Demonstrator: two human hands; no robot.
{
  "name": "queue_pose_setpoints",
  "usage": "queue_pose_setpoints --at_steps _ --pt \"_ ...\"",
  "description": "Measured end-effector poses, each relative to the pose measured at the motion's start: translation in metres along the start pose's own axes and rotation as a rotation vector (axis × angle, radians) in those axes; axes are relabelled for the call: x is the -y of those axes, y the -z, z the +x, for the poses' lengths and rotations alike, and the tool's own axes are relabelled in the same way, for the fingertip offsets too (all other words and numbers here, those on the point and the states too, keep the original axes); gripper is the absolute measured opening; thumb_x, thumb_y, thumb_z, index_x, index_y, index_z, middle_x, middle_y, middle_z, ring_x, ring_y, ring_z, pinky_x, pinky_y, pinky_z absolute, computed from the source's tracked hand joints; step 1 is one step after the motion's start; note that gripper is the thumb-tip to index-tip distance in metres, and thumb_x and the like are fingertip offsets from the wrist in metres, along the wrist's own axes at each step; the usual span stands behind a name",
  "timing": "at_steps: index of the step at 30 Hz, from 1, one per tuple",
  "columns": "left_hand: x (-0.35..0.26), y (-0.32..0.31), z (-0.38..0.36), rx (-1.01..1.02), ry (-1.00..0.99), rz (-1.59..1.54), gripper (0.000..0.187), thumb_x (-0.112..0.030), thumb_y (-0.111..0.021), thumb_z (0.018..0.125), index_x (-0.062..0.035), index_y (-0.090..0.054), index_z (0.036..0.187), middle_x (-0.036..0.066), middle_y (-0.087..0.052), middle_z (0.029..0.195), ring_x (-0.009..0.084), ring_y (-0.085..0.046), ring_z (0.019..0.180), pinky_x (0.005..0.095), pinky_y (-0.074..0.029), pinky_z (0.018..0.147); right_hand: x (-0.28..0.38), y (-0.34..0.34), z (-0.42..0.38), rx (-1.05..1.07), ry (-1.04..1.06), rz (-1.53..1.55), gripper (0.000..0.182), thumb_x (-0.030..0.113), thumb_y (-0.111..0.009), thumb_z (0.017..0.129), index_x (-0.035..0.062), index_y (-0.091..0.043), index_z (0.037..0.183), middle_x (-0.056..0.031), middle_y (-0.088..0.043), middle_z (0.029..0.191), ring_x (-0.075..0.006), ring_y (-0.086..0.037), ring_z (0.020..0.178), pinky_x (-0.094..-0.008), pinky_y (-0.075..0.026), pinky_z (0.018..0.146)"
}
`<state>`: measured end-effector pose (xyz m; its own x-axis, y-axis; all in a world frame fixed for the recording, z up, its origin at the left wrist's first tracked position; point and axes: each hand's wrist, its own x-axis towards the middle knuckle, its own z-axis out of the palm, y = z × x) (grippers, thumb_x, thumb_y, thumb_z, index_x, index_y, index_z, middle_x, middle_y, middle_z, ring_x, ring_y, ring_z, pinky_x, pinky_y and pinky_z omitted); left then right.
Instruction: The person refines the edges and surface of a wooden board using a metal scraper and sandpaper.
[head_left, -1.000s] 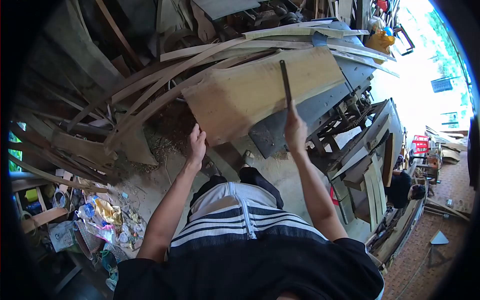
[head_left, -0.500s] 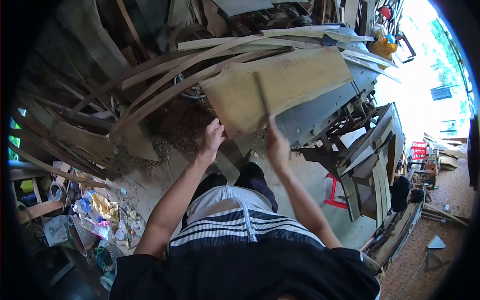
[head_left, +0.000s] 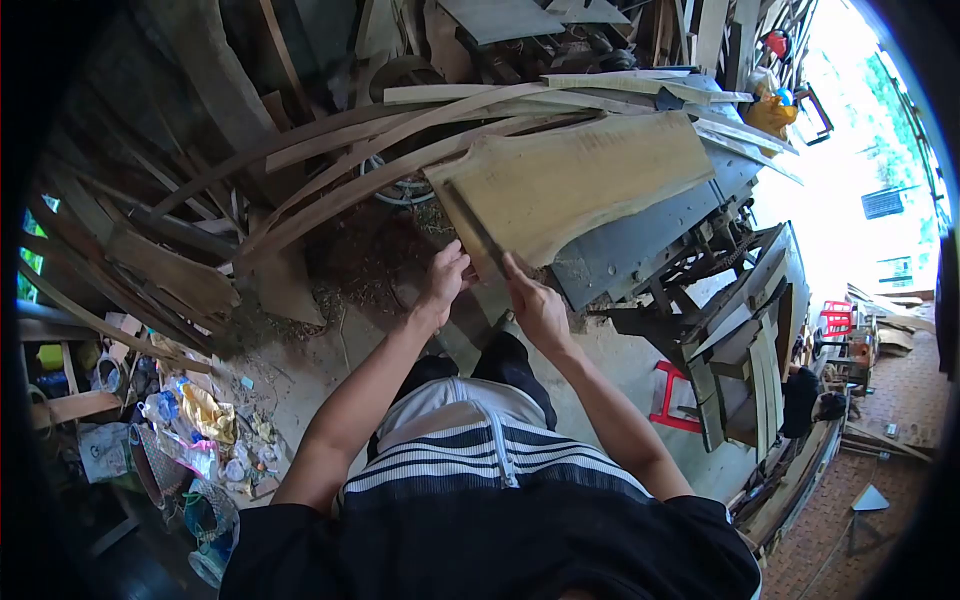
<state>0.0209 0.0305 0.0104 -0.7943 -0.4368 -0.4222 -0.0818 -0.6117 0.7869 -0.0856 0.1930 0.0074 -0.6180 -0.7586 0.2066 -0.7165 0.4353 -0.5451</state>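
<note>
A pale wooden slab (head_left: 590,170) with a wavy near edge lies slanted on the grey metal machine table (head_left: 640,245). My right hand (head_left: 540,312) is closed round the near end of a thin, dark, straight bar (head_left: 470,213), which lies across the slab's left end. What kind of tool the bar is, I cannot make out. At the slab's left near corner, my left hand (head_left: 445,280) has its fingers bent round the edge. Its fingertips are partly hidden.
Long curved wooden strips (head_left: 350,185) stretch behind and left of the slab. A machine frame with boards (head_left: 745,350) stands right, beside a red plastic stool (head_left: 675,398). Bags and litter (head_left: 205,410) lie at left. Another person (head_left: 805,400) is at far right.
My right hand has moved left and slightly down, bringing the dark bar from the slab's middle to its left end. My left hand stays at the corner.
</note>
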Motion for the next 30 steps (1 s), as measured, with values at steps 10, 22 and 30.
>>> queue_pose_setpoints --at_steps 10,22,30 --pt "0.008 0.014 0.008 0.025 -0.004 0.051 0.034 -0.011 -0.039 0.102 -0.0061 -0.050 0.133 0.004 -0.062 0.116 0.0142 -0.062 0.100 0.0339 -0.052 0.091 -0.012 -0.004 0.002 0.084 -0.106 -0.121 0.057 0.009 -0.055 0.091 0.0167 -0.043 0.147 -0.0237 -0.068 0.088 -0.0404 -0.068 0.073 -0.0493 -0.054 0.062" --pt "0.002 0.015 0.006 -0.039 0.048 -0.014 0.048 -0.011 -0.045 0.101 0.0003 -0.036 0.146 0.008 -0.060 0.121 0.0170 -0.062 0.097 0.0362 -0.054 0.090 -0.051 0.034 0.012 -0.159 -0.171 -0.005 0.057 0.008 -0.055 0.092 0.0182 -0.043 0.147 -0.0218 -0.067 0.086 -0.0396 -0.067 0.073 -0.0463 -0.053 0.061" --pt "0.009 0.023 0.009 -0.151 0.066 -0.015 0.051 -0.010 -0.046 0.100 -0.0019 -0.034 0.149 0.006 -0.060 0.114 0.0187 -0.064 0.095 0.0377 -0.055 0.088 -0.030 0.033 0.009 -0.173 -0.134 0.185 0.048 0.005 -0.057 0.091 0.0129 -0.053 0.139 -0.0236 -0.065 0.088 -0.0393 -0.066 0.073 -0.0427 -0.054 0.062"
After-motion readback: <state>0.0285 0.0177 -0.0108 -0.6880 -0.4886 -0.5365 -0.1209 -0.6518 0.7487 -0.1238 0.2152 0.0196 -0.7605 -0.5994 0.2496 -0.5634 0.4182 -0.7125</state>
